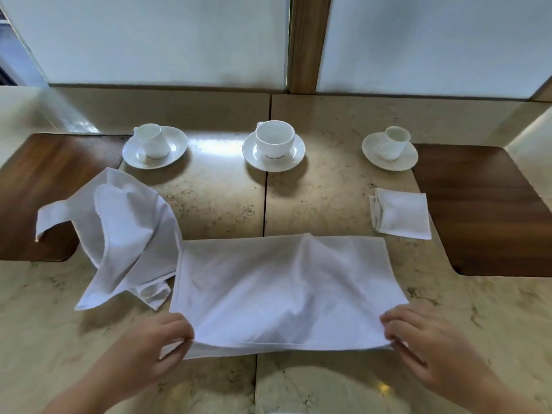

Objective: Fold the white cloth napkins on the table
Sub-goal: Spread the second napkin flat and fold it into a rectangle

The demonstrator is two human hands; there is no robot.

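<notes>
A white cloth napkin point(280, 288) lies spread in front of me on the marble table point(218, 204), folded over with two layers at its near edge. My left hand point(155, 345) pinches the near left corner. My right hand point(424, 342) pinches the near right corner, and both corners are lifted slightly off the table. A crumpled pile of white napkins point(125, 231) lies to the left, touching the spread napkin's left edge. A small folded napkin point(400, 213) rests at the right.
Three white cups on saucers stand in a row at the back: left point(153, 146), middle point(274, 144), right point(389, 149). Dark wooden inlays sit at the table's left point(33, 186) and right point(484, 210). Pale wall panels rise behind the table.
</notes>
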